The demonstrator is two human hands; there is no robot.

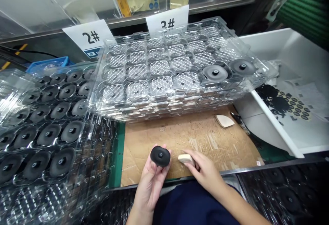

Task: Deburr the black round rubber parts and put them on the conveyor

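My left hand [152, 180] holds a black round disc part [160, 155] upright at the fingertips, over the near edge of a cardboard sheet [195, 139]. My right hand [205, 172] rests on the cardboard just to the right, fingers closed on a small beige wedge-shaped block [186, 159]. A second beige wedge [224, 120] lies farther right on the cardboard. Behind it stands a stack of clear plastic trays [144, 81], the top one holding two black discs [215, 72] at its right end.
Clear trays filled with several black discs [46, 122] sit at the left. A white bin [285, 81] with sheets of small black stickers [295, 107] is at the right. Labels "2#" [89, 37] and "3#" [167, 23] stand behind. More dark trays [282, 190] lie at the lower right.
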